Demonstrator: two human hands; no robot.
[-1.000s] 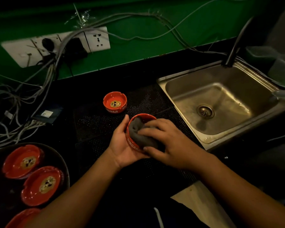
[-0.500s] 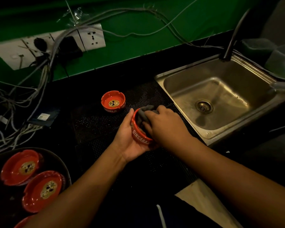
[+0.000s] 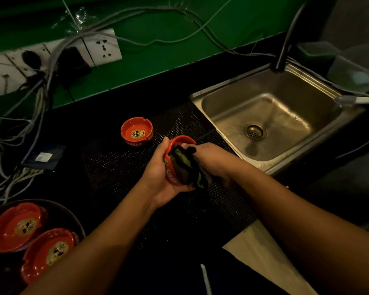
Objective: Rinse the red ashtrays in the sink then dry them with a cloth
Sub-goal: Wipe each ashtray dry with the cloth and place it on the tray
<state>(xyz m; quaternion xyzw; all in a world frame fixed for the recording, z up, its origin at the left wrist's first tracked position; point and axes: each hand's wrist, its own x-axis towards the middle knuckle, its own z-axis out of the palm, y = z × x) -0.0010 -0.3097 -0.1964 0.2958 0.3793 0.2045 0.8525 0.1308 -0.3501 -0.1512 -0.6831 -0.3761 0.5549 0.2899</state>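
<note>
ashtray [image 3: 172,165] tipped further sideways; left hand [image 3: 158,177] cups it, right hand [image 3: 213,160] grips cloth [image 3: 185,165].

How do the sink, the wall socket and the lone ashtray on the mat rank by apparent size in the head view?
Largest to smallest, as they look:
1. sink, by far
2. wall socket
3. ashtray on the mat

Socket and ashtray look close in size; the socket sits farther away, so that order is unsure.

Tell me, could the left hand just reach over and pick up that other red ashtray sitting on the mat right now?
Probably not yet. The way across the mat to the loose ashtray looks free, but the left hand is full, gripping the ashtray being dried while the right hand works the cloth.
</note>
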